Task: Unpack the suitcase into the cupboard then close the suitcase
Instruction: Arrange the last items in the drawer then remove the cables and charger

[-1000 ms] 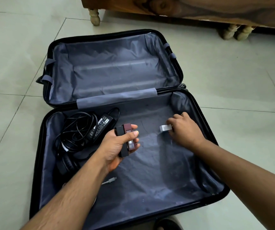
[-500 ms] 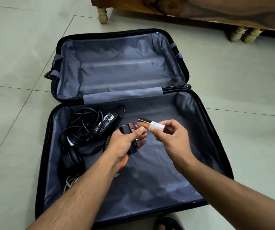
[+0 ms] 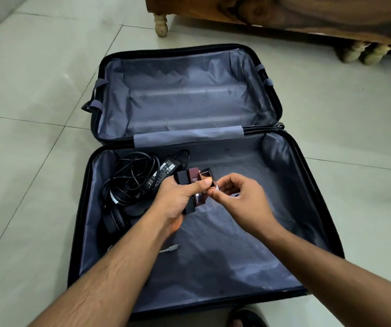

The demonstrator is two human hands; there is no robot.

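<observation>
Gripped in the left hand (image 3: 178, 201): a small stack of boxes (image 3: 191, 185), black and maroon, thumb curled over the top, fingers wrapped beneath. Pinched between thumb and forefinger of the right hand (image 3: 241, 197): a little white item (image 3: 217, 187), held against the right edge of the stack; too small and blurred to identify. Both hands raised above the near half of the open suitcase (image 3: 317, 192), touching each other at the fingertips.

Just left of the gripped boxes, lying on the grey lining: a black power adapter (image 3: 164, 172) with a white label, and beside it a tangle of black cable (image 3: 128, 180). Below that tangle, nearer the left forearm, black headphones (image 3: 116, 218) against the case wall. Under the left forearm, a short white cable end (image 3: 169, 249) on the lining. To the right of the grip and below it, only crumpled grey lining.

Beyond the grip, the far half of the case lying flat, lined in grey, with a grey fabric strip (image 3: 187, 136) across the hinge. Further beyond, dark wooden furniture (image 3: 284, 13) on pale turned legs, standing on a floor of light tiles (image 3: 24, 114). At the bottom edge, a dark sandal (image 3: 246, 318).
</observation>
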